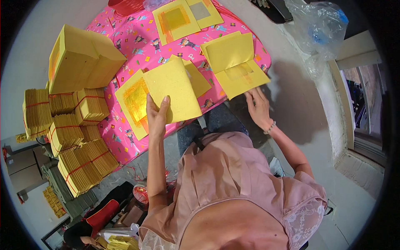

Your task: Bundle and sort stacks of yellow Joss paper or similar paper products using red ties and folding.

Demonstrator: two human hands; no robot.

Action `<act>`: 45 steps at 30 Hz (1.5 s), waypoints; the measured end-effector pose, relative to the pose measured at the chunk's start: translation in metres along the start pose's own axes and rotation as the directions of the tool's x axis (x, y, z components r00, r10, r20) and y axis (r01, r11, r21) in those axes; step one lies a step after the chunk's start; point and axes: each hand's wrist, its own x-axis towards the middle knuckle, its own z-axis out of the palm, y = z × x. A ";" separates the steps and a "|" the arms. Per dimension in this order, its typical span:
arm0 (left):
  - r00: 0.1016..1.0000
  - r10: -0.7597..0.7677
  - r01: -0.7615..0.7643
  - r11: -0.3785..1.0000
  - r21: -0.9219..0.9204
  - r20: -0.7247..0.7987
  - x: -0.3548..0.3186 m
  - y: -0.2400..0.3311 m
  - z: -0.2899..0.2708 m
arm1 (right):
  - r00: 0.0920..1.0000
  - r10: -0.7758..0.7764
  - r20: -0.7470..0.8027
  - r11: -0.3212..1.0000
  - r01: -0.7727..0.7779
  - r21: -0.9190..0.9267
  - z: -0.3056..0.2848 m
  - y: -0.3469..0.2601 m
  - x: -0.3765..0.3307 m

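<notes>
My left hand [157, 113] is closed on a folded yellow paper sheet [173, 89], thumb on top at its lower left corner. Beneath and beside it lies another yellow sheet [137, 102] with a shiny gold foil square framed in orange. My right hand [259, 107], a beaded bracelet at its wrist, is at the lower edge of a part-folded yellow sheet [239, 79] at the table's right edge. Its fingers are stretched out and slightly apart, and the fingertips touch or slip under that edge. The sheet's upper flap is raised, with a foil patch showing below it.
A pink patterned cloth [143, 52] covers the table. Foil-patched sheets [177, 21] lie at the far side near a red container [126, 6]. On the left stand a tall yellow paper stack [85, 62] and several red-banded bundles [85, 166]. Another person [98, 221] is at lower left.
</notes>
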 end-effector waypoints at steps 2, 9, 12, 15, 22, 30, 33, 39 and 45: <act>0.998 -0.023 0.019 0.998 0.063 0.060 0.003 0.005 0.001 | 0.989 -0.124 -0.085 0.990 0.117 -0.083 0.004 0.011 0.021; 0.978 -0.026 0.005 0.995 0.101 0.208 0.025 0.016 0.001 | 0.907 -0.403 -0.119 0.903 0.374 -0.211 0.019 0.023 0.113; 0.954 -0.045 -0.004 0.986 0.164 0.296 0.041 0.028 0.011 | 0.940 -0.338 0.050 0.931 0.342 -0.127 0.032 0.038 0.133; 0.886 -0.074 -0.042 0.970 0.239 0.458 0.067 0.040 0.028 | 0.957 -0.240 0.162 0.965 0.253 -0.063 0.037 0.055 0.140; 0.497 -0.166 -0.235 0.919 0.316 0.852 0.170 0.025 0.114 | 0.955 -0.122 0.269 0.954 0.038 0.298 0.031 0.112 0.155; 0.310 -0.371 -0.177 0.882 0.437 0.875 0.226 -0.018 0.158 | 0.871 0.095 0.482 0.829 -0.337 0.445 0.020 0.081 0.165; 0.349 -0.335 -0.239 0.871 0.429 0.875 0.232 -0.034 0.169 | 0.914 0.051 0.402 0.898 -0.218 0.383 0.021 0.092 0.163; 0.619 -0.345 -0.259 0.758 0.599 0.706 0.237 -0.056 0.171 | 0.967 0.025 0.255 0.942 -0.108 0.318 0.022 0.089 0.163; 0.677 -0.289 -0.259 0.767 0.587 0.677 0.237 -0.064 0.171 | 0.969 0.009 0.247 0.954 -0.083 0.288 0.023 0.088 0.164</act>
